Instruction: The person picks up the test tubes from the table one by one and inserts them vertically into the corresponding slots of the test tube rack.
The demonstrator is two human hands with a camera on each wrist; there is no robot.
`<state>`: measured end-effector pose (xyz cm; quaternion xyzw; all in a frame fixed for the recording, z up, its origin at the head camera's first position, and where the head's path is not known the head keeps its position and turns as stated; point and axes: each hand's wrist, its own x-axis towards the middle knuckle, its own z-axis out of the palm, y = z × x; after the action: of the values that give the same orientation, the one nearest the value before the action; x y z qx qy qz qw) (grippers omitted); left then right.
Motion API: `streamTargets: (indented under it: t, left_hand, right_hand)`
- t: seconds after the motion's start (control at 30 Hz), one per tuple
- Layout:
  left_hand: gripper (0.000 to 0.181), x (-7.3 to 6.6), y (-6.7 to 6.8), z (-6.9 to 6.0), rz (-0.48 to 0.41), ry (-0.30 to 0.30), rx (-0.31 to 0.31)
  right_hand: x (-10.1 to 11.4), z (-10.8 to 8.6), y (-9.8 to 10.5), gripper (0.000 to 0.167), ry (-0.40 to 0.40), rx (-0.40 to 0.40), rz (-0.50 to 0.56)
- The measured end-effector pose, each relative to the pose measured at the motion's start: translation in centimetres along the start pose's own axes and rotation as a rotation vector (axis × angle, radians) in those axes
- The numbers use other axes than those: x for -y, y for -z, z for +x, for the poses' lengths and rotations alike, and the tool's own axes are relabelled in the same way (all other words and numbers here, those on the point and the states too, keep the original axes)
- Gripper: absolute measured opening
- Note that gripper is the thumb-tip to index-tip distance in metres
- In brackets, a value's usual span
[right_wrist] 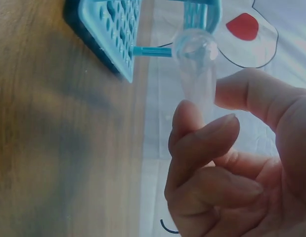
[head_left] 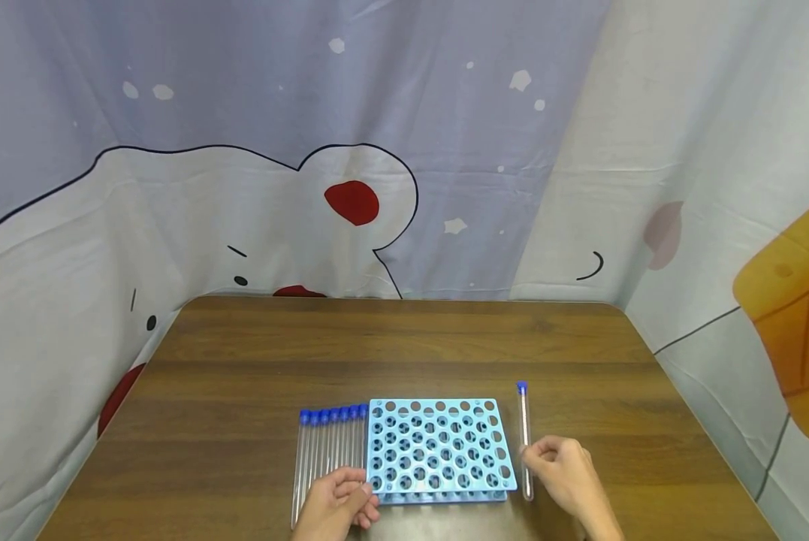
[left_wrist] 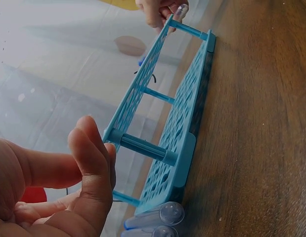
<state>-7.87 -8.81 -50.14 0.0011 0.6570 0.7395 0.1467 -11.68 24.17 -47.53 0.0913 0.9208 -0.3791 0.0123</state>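
A light-blue test tube rack (head_left: 438,492) with two perforated plates stands near the front of the table. At its front left corner, my left hand (head_left: 339,500) touches the upper plate with its fingertips; the left wrist view shows these fingers (left_wrist: 91,163) loosely bent there. My right hand (head_left: 566,473) pinches a clear test tube (head_left: 525,428) with a blue cap, just right of the rack. The tube's rounded bottom (right_wrist: 195,47) points toward the right wrist camera, raised off the table. Several capped test tubes (head_left: 323,443) lie side by side left of the rack.
The brown wooden table (head_left: 242,361) extends behind and to both sides of the rack. A patterned curtain (head_left: 485,113) hangs along its back and sides.
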Motion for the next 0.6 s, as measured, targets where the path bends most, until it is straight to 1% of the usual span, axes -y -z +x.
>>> streamTargets:
  t: [0.17, 0.3, 0.43, 0.5, 0.6]
  left_hand:
    - [0.041, 0.03, 0.16, -0.11, 0.007, -0.002, 0.002]
    - [0.041, 0.10, 0.39, -0.20, 0.014, 0.008, -0.002]
    - [0.042, 0.12, 0.41, -0.15, 0.012, 0.002, 0.006]
    - [0.043, 0.11, 0.37, -0.10, 0.014, -0.003, 0.010]
    - [0.043, 0.06, 0.31, -0.04, 0.019, -0.005, 0.014]
  right_hand:
    - [0.22, 0.15, -0.02, 0.011, 0.005, -0.062, 0.043]
    - [0.53, 0.20, -0.04, 0.010, 0.044, -0.143, 0.077]
    - [0.76, 0.12, 0.13, 0.007, 0.100, -0.244, 0.114]
    - [0.83, 0.05, 0.26, 0.008, 0.124, -0.281, 0.141]
    - [0.91, -0.09, 0.43, 0.018, 0.157, -0.317, 0.167]
